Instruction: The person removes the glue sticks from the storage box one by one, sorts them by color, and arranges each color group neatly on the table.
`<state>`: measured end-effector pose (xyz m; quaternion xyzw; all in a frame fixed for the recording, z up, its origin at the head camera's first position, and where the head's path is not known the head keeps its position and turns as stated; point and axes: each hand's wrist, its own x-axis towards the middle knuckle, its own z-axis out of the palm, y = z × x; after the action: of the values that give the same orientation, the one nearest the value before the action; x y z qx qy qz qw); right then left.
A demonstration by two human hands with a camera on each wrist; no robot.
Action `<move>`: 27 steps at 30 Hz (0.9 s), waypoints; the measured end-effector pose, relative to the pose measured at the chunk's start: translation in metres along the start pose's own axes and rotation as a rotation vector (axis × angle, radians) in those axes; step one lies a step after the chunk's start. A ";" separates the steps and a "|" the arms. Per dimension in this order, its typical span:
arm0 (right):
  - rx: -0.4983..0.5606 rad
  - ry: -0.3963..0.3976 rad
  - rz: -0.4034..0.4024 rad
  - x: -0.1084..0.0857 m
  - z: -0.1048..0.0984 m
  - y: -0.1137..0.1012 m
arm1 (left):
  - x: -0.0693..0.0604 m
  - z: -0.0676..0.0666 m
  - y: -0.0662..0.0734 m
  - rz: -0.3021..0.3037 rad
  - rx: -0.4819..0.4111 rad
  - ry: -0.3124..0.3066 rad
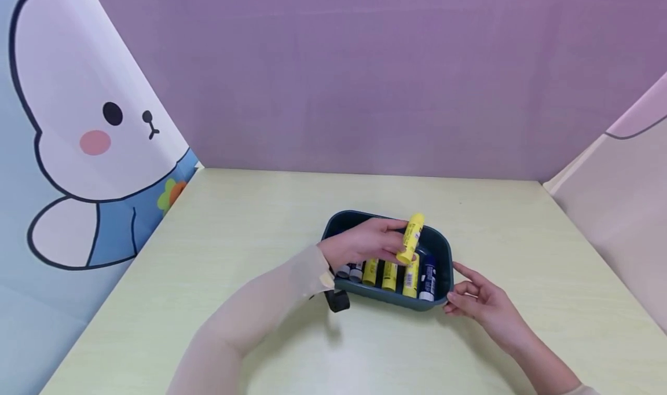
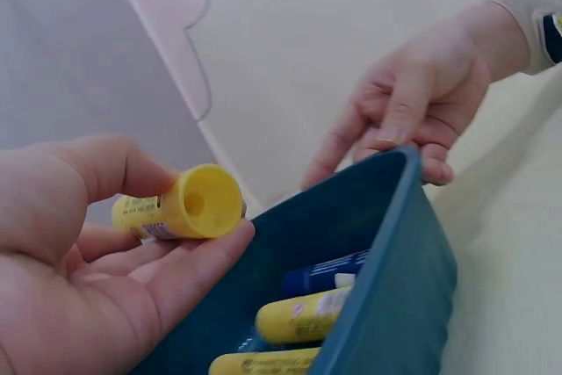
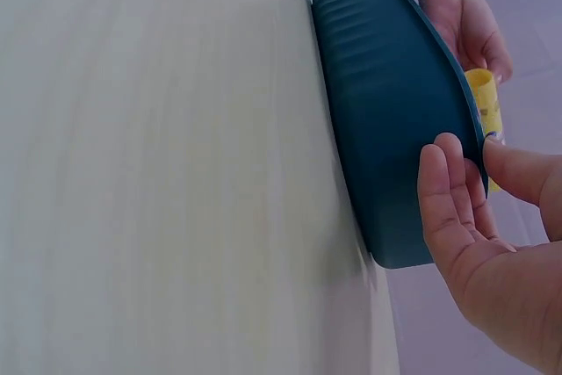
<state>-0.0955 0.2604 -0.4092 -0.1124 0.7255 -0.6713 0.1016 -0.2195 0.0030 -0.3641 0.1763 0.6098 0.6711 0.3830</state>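
Note:
My left hand point(image 1: 371, 240) holds a yellow glue stick point(image 1: 411, 238) above a dark teal plastic bin point(image 1: 375, 293). In the left wrist view, thumb and fingers pinch the stick, its round hollow end point(image 2: 211, 201) facing the camera. Inside the bin lie more yellow glue sticks point(image 1: 410, 280) and a navy glue stick point(image 1: 429, 278) with a white end. Darker tubes point(image 1: 356, 272) at its left are partly covered by my left wrist. My right hand point(image 1: 487, 308) grips the bin's right front corner, thumb at the rim and fingers against the outer wall point(image 3: 395, 120).
The bin stands on a pale wooden table point(image 1: 250, 209). A purple panel point(image 1: 365, 82) rises behind the table, and a panel with a cartoon animal point(image 1: 94, 111) borders the left. A pale panel point(image 1: 620, 209) borders the right. A black strap piece point(image 1: 337, 300) hangs by my left wrist.

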 end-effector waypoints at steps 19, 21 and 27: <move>0.026 -0.021 -0.033 0.000 -0.002 0.002 | -0.037 -0.046 0.001 0.223 -0.190 -0.002; 0.026 -0.021 -0.031 0.000 -0.002 0.002 | -0.041 -0.051 0.001 0.236 -0.212 0.006; 0.035 -0.029 -0.043 -0.001 -0.003 0.002 | -0.054 -0.064 0.000 0.279 -0.265 0.034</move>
<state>-0.0958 0.2634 -0.4114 -0.1358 0.7095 -0.6843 0.0997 -0.2296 -0.0798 -0.3643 0.1958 0.4923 0.7950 0.2955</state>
